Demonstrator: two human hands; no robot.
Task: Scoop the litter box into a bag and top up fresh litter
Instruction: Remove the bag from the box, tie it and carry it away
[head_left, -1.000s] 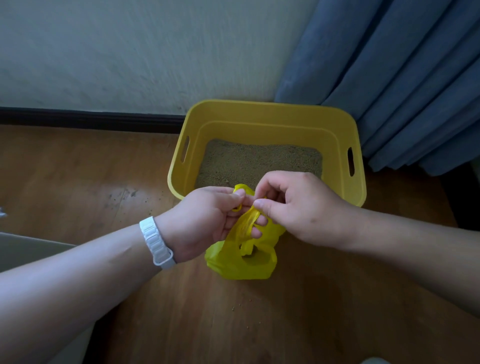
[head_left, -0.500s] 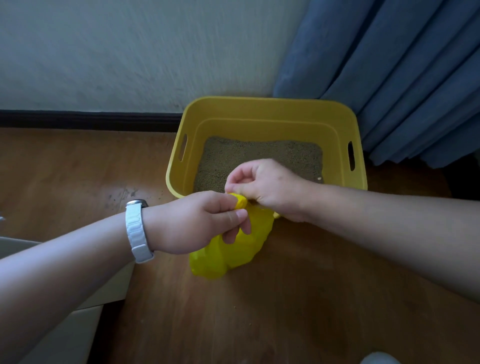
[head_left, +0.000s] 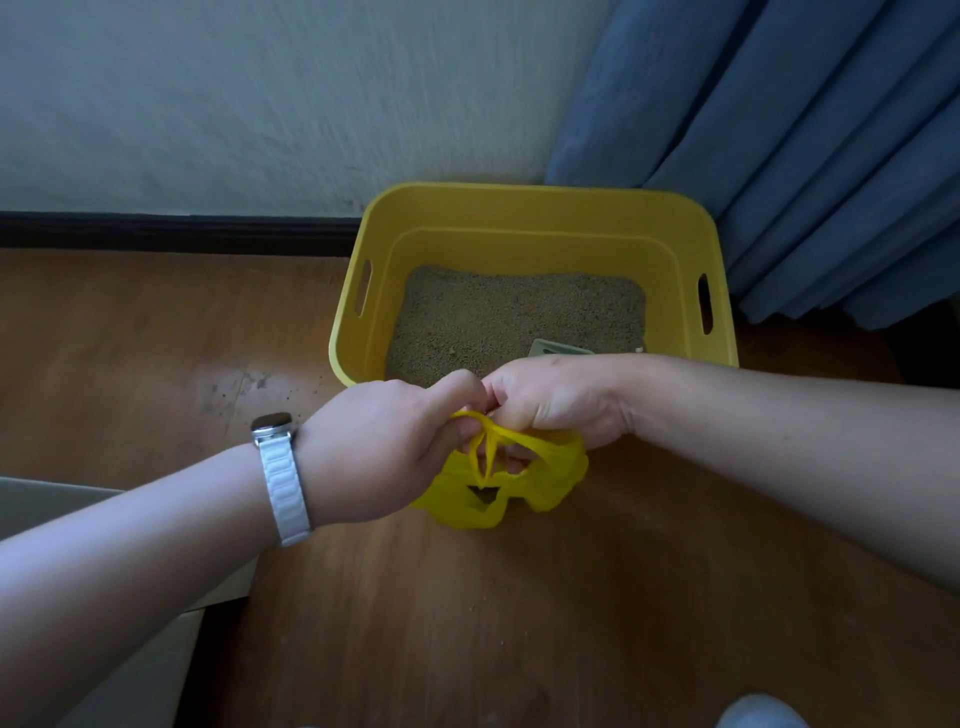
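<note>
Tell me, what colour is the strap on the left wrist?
White; the watch strap shows clearly in the head view.

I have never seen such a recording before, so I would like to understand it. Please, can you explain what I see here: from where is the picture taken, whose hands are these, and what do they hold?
There is no machine here. A person wears a camera on the head, so the picture looks forward and down at that person's own two bare hands.

The left hand, with a white watch on its wrist, and the right hand both pinch the handles of a small yellow plastic bag. The handles cross, so it looks like tying, and the bag appears to rest on the wooden floor.

Behind the hands stands a yellow litter box filled with brownish litter. A grey-green object lies in it, mostly hidden. A wall and blue curtains are behind.
</note>
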